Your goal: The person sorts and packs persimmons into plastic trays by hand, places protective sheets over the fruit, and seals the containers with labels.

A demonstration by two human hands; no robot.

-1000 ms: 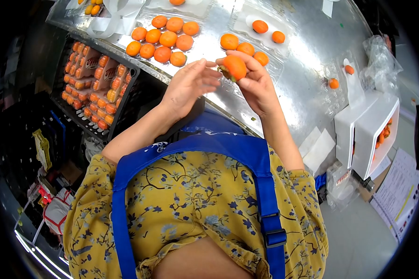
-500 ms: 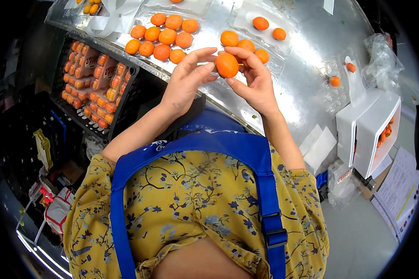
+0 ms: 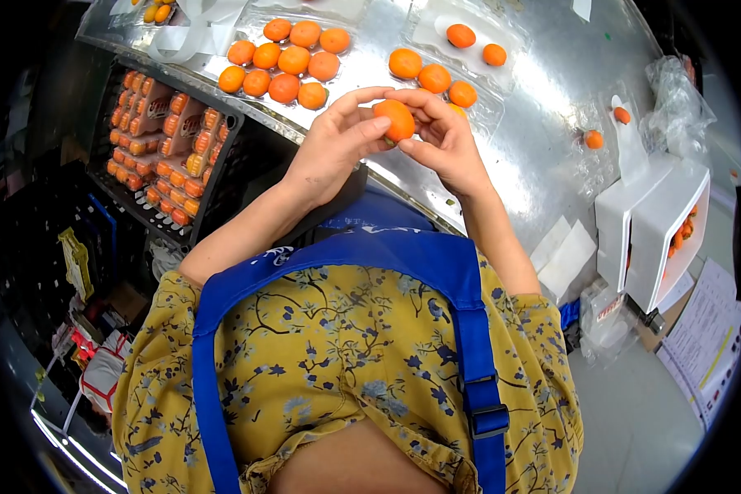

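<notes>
Between both hands, above the near edge of the metal table, is an orange mandarin point(image 3: 397, 122). My left hand point(image 3: 334, 148) has its thumb pressed against the fruit's left side, with its fingers curled behind. From the other side, my right hand point(image 3: 446, 142) grips it with bent fingers over the top and the thumb underneath. Just beyond, several mandarins sit in a clear plastic tray point(image 3: 490, 115), one partly hidden by my right hand. To the left, rows of mandarins point(image 3: 294, 59) fill another clear tray.
A black crate point(image 3: 232, 136) of packed fruit boxes stands below the table at left. Two small orange fruits point(image 3: 461, 35) lie on a white liner at the back. At right are a white foam box point(image 3: 617, 222), crumpled plastic point(image 3: 677, 107) and printed sheets point(image 3: 704, 346).
The mandarin has turned and shifted slightly left between my hands. My left thumb, earlier beside the fruit, now presses on it. The surrounding trays look the same.
</notes>
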